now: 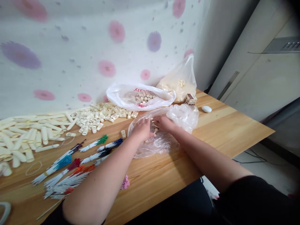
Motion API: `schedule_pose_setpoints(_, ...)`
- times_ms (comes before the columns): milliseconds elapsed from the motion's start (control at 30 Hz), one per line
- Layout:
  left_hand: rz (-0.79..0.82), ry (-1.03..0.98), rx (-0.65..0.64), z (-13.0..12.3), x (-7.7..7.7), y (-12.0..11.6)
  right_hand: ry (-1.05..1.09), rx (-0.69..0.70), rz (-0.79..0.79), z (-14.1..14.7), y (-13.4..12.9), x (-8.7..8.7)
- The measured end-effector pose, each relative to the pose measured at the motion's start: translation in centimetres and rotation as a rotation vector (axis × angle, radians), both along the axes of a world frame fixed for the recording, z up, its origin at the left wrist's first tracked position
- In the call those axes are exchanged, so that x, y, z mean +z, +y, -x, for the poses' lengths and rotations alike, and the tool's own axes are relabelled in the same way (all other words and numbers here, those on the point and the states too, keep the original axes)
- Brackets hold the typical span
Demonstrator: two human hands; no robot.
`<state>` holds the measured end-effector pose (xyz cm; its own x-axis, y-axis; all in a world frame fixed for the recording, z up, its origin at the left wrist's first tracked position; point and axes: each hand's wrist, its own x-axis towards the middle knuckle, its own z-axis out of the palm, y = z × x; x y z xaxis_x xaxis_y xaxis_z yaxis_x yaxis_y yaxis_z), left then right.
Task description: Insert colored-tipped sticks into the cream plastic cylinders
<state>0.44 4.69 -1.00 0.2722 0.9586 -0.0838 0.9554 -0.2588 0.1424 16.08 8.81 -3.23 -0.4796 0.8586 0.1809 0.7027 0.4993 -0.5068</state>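
A crinkled clear plastic bag (161, 144) lies on the wooden table in front of me, with small cream-coloured pieces (154, 128) showing in its mouth. My left hand (142, 130) rests at the left side of that mouth, thumb apart from the fingers. From the right, my right hand (166, 124) reaches in with its fingers bent down among the pieces; whatever they grip is too small to make out. Just left of the bag stands one slotted cream plastic tube (123, 134). Behind it, a white plastic bag (117, 96) gapes open on several similar short tubes (145, 97).
Long cream tubes (30, 136) and short slotted ones (93, 118) are heaped at the left. Bundled white sticks with coloured tips (67, 175) lie before them. A full translucent bag (179, 84), a small box (191, 99) and a white oval object (206, 109) are at the back right.
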Motion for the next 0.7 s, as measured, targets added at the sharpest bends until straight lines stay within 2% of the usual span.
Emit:
schedule_pose_setpoints(167, 0.037, -0.017, 0.029, 1.6, -0.5, 2.8, 0.171, 0.102, 0.013, 1.8, 2.0, -1.3)
schedule_pose_setpoints(267, 0.014, -0.028, 0.020, 2.5, -0.6, 3.9, 0.272, 0.183, 0.006, 1.8, 2.5, -1.8)
schedule_pose_setpoints(367, -0.040, -0.058, -0.016, 3.0, -0.5, 4.3, 0.356, 0.192, -0.048, 1.2, 2.6, -1.9)
schedule_pose_setpoints(467, -0.101, -0.101, -0.002, 3.0, 0.1, 3.6, 0.380, 0.192, -0.126, 0.7, 2.3, -1.4)
schedule_pose_setpoints(600, -0.115, -0.287, 0.038, 1.8, 1.5, 1.4, 0.326, 0.241, -0.212, 1.0, 1.0, -0.5)
schedule_pose_setpoints(700, -0.105, -0.281, 0.101, 1.2, 2.4, -0.7, 0.307, 0.290, -0.249, 1.7, -0.4, -0.1)
